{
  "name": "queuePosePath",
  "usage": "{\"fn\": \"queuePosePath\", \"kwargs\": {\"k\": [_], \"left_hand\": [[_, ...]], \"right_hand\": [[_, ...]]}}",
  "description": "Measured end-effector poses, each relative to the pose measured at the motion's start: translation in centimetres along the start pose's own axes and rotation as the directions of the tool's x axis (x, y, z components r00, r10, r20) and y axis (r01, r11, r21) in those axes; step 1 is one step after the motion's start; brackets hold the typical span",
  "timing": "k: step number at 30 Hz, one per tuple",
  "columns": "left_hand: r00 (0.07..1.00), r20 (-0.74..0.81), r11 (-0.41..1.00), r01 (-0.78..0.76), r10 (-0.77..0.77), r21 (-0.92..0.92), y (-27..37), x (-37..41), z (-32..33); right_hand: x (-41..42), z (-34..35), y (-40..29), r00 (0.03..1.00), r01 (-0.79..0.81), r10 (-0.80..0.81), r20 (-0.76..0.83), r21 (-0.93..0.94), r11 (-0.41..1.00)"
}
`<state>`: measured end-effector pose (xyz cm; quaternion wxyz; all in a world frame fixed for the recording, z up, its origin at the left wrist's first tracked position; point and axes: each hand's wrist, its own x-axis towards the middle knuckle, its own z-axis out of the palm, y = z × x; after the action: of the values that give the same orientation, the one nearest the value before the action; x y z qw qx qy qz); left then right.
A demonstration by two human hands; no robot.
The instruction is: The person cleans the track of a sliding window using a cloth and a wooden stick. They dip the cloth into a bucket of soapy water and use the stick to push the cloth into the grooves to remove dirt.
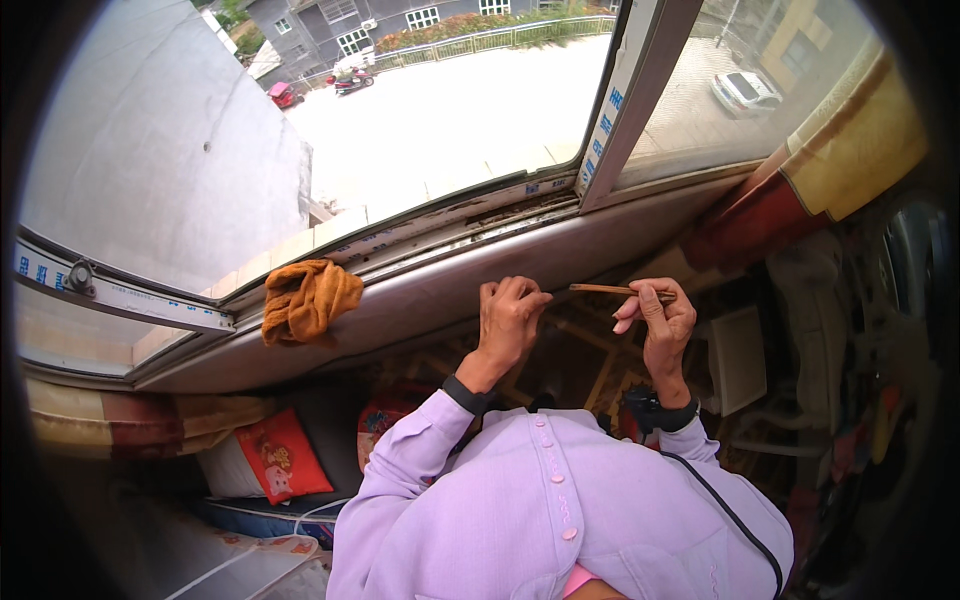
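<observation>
My right hand (666,319) holds a thin brown wooden stick (600,288) between thumb and fingers, its free end pointing left. My left hand (512,311) is raised beside it, fingers curled and fingertips pinched together; whether something small is between them cannot be told. Both hands are in front of the inner window ledge (450,289). A crumpled orange-brown cloth (307,301) lies over the ledge and window frame, to the left of my left hand. Dark dirt shows in the sliding window's track (517,210).
A sliding window sash (120,292) stands at the left, and a window post (626,97) at the right. Curtains hang at both sides, the right one (847,150) yellow and red. A red cushion (283,456) lies at lower left. A black cable (731,510) runs over my shirt.
</observation>
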<state>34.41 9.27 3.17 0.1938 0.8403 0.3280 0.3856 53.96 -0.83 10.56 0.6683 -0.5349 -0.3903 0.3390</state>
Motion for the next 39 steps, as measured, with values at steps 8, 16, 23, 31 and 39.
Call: {"fn": "queuePosePath", "kwargs": {"k": [8,16,23,31,39], "left_hand": [[1.000,0.021,1.000,-0.005,0.005,0.005,1.8,1.4,-4.0],[0.972,-0.230,0.962,0.111,-0.053,0.248,-0.4,3.3,-9.5],[0.980,-0.182,0.936,0.140,-0.083,0.324,-3.0,3.8,-9.3],[0.973,-0.198,0.940,0.174,-0.118,0.295,-2.1,4.2,-7.4],[0.968,-0.218,0.954,0.177,-0.124,0.241,-1.3,5.3,-7.8]], "right_hand": [[0.8,2.0,-1.1,0.996,0.090,-0.088,0.027,-0.081,0.993],[4.5,5.0,-0.6,0.991,0.107,-0.112,0.075,0.070,0.992],[8.0,7.9,1.8,0.975,0.044,-0.062,0.213,0.087,0.995],[8.5,10.9,2.8,0.963,-0.070,0.030,0.268,0.140,0.988],[8.2,9.2,0.6,0.989,0.106,-0.114,0.091,0.083,0.991]]}}
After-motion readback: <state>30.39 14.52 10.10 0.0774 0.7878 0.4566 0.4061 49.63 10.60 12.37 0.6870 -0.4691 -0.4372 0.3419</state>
